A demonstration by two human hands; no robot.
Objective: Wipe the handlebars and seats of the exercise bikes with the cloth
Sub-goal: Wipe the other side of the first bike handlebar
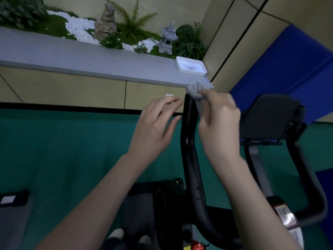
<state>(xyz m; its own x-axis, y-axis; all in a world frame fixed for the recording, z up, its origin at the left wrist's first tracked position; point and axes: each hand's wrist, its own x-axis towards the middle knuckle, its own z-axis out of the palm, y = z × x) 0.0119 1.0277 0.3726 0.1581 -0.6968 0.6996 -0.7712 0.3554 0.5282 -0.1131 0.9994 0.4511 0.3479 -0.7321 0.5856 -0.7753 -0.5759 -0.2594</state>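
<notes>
A green floor (54, 150) runs to a beige wall topped by a grey ledge (72, 56) with plants, a stone pagoda (167, 40) and, at one o'clock, a white tray (191, 73). At centre, the right hand (219, 120) pinches a grey cloth (193, 91) against the tip of the black handlebar (189, 141). At nine o'clock from the bar, the left hand (155, 123) hovers, fingers loosely spread, holding nothing.

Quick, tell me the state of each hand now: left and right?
Left hand: open, fingers relaxed, holding nothing, beside the handlebar.
Right hand: closed on the grey cloth, at the top end of the handlebar.
</notes>
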